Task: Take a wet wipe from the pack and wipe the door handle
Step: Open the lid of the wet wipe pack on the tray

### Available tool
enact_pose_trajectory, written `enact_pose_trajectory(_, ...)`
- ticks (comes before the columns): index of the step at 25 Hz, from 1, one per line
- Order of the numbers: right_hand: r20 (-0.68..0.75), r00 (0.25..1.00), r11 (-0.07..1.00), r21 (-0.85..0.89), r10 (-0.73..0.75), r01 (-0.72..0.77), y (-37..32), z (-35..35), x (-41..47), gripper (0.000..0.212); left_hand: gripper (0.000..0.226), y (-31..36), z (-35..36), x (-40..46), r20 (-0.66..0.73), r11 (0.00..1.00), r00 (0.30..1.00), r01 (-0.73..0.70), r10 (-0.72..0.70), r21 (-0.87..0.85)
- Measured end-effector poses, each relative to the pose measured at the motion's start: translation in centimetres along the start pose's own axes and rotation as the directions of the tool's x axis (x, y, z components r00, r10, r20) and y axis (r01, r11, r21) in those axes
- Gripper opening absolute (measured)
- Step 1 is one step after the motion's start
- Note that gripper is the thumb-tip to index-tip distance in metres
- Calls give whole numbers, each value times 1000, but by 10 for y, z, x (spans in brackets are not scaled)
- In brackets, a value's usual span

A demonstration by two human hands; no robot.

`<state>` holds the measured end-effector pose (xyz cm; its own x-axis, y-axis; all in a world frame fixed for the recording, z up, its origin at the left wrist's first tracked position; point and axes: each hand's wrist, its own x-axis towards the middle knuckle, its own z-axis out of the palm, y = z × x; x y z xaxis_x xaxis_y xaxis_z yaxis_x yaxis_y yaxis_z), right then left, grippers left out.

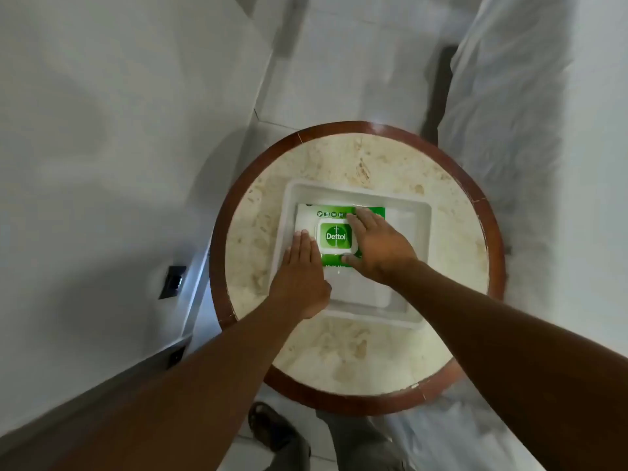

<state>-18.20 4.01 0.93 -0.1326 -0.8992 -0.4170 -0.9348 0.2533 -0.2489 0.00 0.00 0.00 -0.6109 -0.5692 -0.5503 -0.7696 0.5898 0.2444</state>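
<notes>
A green and white Dettol wet wipe pack lies flat in a white tray on a round marble-topped table. Its white flip lid looks closed. My left hand rests flat on the pack's left end, fingers together and stretched out. My right hand lies over the pack's right side, fingers spread, the thumb at the lid's lower right corner. Neither hand has a wipe in it. No door handle is in view.
The table has a brown wooden rim. A white wall stands to the left, with dark sockets low down. A white curtain hangs at the right. My legs and a sandal show below the table on a pale tiled floor.
</notes>
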Motion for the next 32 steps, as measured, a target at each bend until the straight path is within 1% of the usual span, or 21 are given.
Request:
enact_pose_trajectory(1, -17, 999, 999, -3, -43, 43, -1, 2, 7, 85, 88, -1, 2, 3, 15, 1000, 1000, 20, -20, 19)
enact_pose_trajectory(3, -12, 996, 996, -20, -89, 89, -3, 1, 17, 81, 91, -7, 2, 6, 49, 999, 998, 41, -40, -12)
enact_pose_trajectory(5, 18, 992, 989, -68, -128, 129, -3, 1, 22, 79, 93, -8, 4, 7, 70, 999, 997, 26, -24, -33)
enact_pose_trajectory(7, 16, 986, 978, -127, -165, 166, -4, 3, 23, 77, 94, -8, 5, 9, 84, 998, 996, 26, -22, -52)
enact_pose_trajectory(11, 46, 981, 965, -179, -188, 193, -4, 1, 26, 76, 96, -8, 8, 10, 79, 996, 996, 47, -40, -80)
enact_pose_trajectory(15, 41, 972, 943, -237, -230, 233, -4, 5, 27, 71, 96, -7, 8, 10, 77, 997, 996, 47, -41, -69)
enact_pose_trajectory(19, 58, 968, 938, -237, -245, 252, -6, 8, 22, 64, 97, -6, 7, 9, 85, 996, 995, 63, -57, -69)
enact_pose_trajectory(21, 30, 963, 946, -179, -268, 269, -4, 1, 20, 57, 97, -5, 5, 9, 90, 995, 994, 64, -58, -72)
enact_pose_trajectory(22, -22, 966, 960, -116, -258, 254, -4, -7, 22, 53, 97, -5, 4, 10, 95, 995, 994, 66, -58, -79)
enact_pose_trajectory(23, -109, 972, 978, -38, -208, 205, -3, -14, 26, 49, 97, -4, 2, 10, 103, 994, 993, 66, -58, -83)
enact_pose_trajectory(24, -214, 970, 991, 40, -114, 125, -3, -22, 32, 44, 96, -5, 1, 10, 112, 995, 992, 66, -57, -80)
enact_pose_trajectory(25, -310, 951, 993, 114, 12, 25, -3, -30, 40, 38, 96, -4, 1, 10, 120, 995, 991, 66, -57, -72)
enact_pose_trajectory(26, -360, 920, 975, 205, 155, -84, -3, -37, 48, 31, 95, -4, 1, 12, 127, 996, 990, 68, -59, -65)
enact_pose_trajectory(27, -348, 895, 936, 303, 281, -176, -3, -41, 55, 26, 95, -4, 1, 13, 132, 996, 989, 68, -60, -62)
enact_pose_trajectory(28, -300, 890, 899, 379, 344, -220, -5, -41, 58, 24, 94, -4, 1, 12, 138, 995, 988, 75, -66, -64)
enact_pose_trajectory(29, -265, 903, 882, 425, 338, -205, -6, -39, 55, 23, 93, -3, 2, 8, 145, 994, 987, 82, -72, -66)
enact_pose_trajectory(30, -246, 923, 876, 455, 298, -162, -5, -35, 53, 21, 93, -3, 2, 10, 150, 995, 986, 79, -68, -65)
enact_pose_trajectory(32, -213, 964, 899, 434, 160, -54, -2, -25, 40, 13, 92, -4, 3, 11, 153, 995, 986, 79, -69, -61)
